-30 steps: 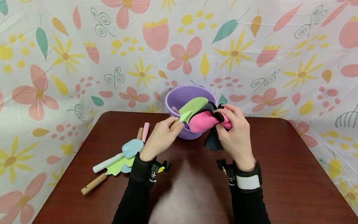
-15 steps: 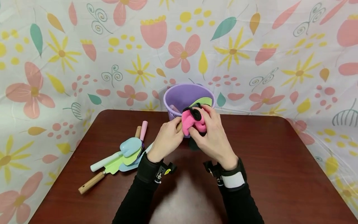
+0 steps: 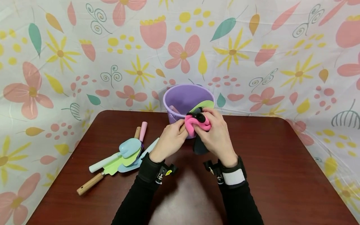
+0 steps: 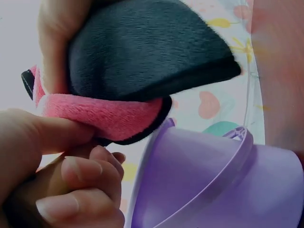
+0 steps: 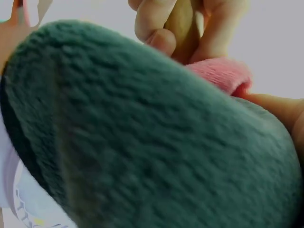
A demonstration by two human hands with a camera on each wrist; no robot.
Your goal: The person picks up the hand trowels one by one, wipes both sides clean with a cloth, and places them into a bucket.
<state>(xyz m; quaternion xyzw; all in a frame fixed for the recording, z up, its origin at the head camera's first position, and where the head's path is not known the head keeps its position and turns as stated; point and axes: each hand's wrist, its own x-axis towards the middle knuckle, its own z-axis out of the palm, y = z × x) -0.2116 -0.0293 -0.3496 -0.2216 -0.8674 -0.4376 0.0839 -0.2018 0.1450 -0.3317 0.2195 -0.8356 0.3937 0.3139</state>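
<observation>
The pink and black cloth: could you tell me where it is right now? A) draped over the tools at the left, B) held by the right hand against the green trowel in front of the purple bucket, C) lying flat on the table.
B: the right hand grips the pink and black cloth against the green trowel, just before the purple bucket.

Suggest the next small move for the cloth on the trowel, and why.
Probably slide the cloth up toward the tip of the green blade. The right hand has it bunched low near the handle, which the left hand holds in its grip; the tip, over the bucket, is uncovered.
</observation>
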